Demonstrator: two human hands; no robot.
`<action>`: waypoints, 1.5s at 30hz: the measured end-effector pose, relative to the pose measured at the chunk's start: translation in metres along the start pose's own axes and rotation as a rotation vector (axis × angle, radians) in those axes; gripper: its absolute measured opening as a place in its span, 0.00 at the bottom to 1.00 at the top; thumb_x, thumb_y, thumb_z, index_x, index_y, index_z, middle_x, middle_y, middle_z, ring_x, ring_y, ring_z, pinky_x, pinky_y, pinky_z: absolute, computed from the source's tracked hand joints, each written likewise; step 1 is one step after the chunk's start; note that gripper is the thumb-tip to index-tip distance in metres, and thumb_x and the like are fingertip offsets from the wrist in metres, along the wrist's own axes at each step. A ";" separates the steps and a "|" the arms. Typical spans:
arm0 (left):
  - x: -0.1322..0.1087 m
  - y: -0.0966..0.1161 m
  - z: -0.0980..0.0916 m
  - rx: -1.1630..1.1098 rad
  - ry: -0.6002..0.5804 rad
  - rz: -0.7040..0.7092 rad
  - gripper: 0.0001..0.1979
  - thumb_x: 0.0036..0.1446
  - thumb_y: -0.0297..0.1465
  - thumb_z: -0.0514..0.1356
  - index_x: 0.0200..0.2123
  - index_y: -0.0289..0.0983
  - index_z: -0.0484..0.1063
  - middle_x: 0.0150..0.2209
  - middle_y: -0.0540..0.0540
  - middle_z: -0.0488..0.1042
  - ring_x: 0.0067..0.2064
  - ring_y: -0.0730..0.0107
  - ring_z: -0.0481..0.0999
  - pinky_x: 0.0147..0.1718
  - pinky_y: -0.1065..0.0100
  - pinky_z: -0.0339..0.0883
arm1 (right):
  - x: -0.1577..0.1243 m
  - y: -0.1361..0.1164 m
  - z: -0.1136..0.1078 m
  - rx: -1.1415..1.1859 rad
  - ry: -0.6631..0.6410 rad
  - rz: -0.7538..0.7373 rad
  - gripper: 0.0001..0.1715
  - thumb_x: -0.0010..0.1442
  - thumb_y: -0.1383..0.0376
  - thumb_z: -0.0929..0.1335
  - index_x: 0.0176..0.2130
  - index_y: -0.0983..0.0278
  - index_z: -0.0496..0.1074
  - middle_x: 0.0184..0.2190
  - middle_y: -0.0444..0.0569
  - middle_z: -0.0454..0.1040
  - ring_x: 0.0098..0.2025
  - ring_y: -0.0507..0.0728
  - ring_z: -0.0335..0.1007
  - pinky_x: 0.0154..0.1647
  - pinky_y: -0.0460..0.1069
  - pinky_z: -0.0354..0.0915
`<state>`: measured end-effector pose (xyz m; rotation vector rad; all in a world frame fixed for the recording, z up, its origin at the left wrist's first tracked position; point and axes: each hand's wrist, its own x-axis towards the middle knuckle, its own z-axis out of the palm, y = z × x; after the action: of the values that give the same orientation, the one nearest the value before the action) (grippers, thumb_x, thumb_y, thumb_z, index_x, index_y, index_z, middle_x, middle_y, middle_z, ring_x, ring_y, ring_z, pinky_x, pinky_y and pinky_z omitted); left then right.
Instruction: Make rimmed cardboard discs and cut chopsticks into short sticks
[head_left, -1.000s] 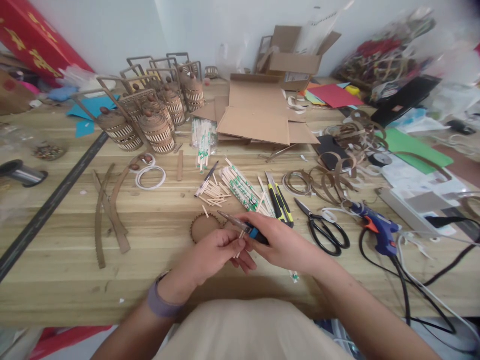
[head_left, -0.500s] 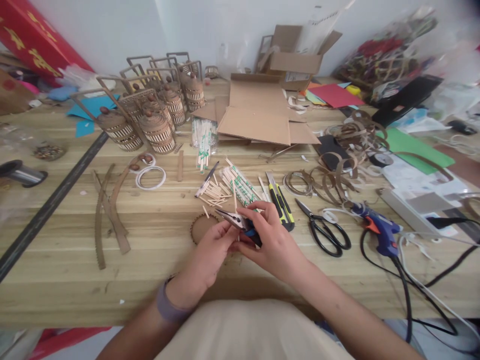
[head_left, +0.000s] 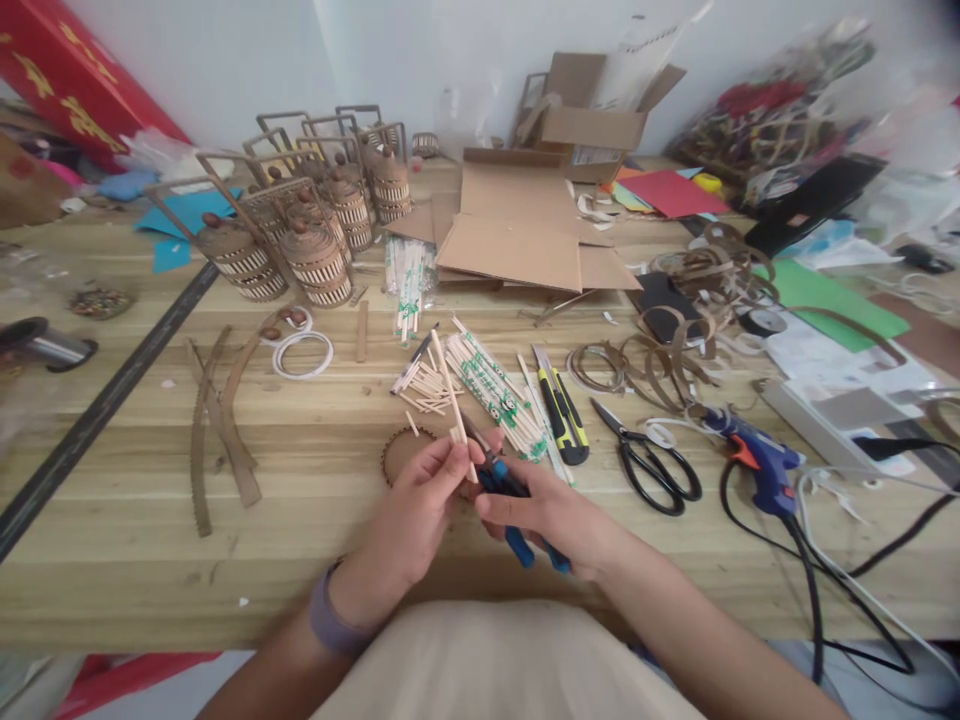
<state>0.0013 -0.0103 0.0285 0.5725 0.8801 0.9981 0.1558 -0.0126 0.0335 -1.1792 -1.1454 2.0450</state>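
Between its thumb and fingers, my left hand [head_left: 424, 500] pinches a thin wooden stick [head_left: 448, 385] that points up and away from me. My right hand [head_left: 551, 510] is closed around blue-and-black handled pliers [head_left: 504, 485], whose jaws lie close beside the stick's lower part; whether they touch it I cannot tell. Behind my left hand lies a round brown cardboard disc [head_left: 401, 452] with a notched rim, partly covered. Just beyond are a pile of short cut sticks [head_left: 429, 388] and green-printed paper-wrapped chopsticks [head_left: 491, 385].
A yellow-black utility knife [head_left: 562, 405], black scissors [head_left: 646, 455] and a blue glue gun [head_left: 757, 455] lie to the right. Several small woven baskets with lids [head_left: 315, 255] stand at back left. Flattened cardboard [head_left: 517, 225] and coiled brown strips [head_left: 686, 330] lie farther back.
The pliers have turned in my right hand, so their handles now point down toward me. The stick in my left hand now leans left and shows more of its length.
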 end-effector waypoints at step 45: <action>-0.017 0.016 -0.007 0.578 -0.291 -0.121 0.17 0.61 0.42 0.56 0.35 0.35 0.76 0.24 0.48 0.77 0.32 0.65 0.77 0.40 0.67 0.64 | -0.032 -0.029 -0.026 -0.340 -0.073 0.249 0.18 0.46 0.62 0.68 0.40 0.63 0.73 0.34 0.45 0.68 0.39 0.56 0.61 0.39 0.51 0.57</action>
<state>-0.0167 -0.0179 0.0435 1.1094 0.9262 0.5219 0.1952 -0.0112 0.0655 -1.4835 -1.4912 2.1454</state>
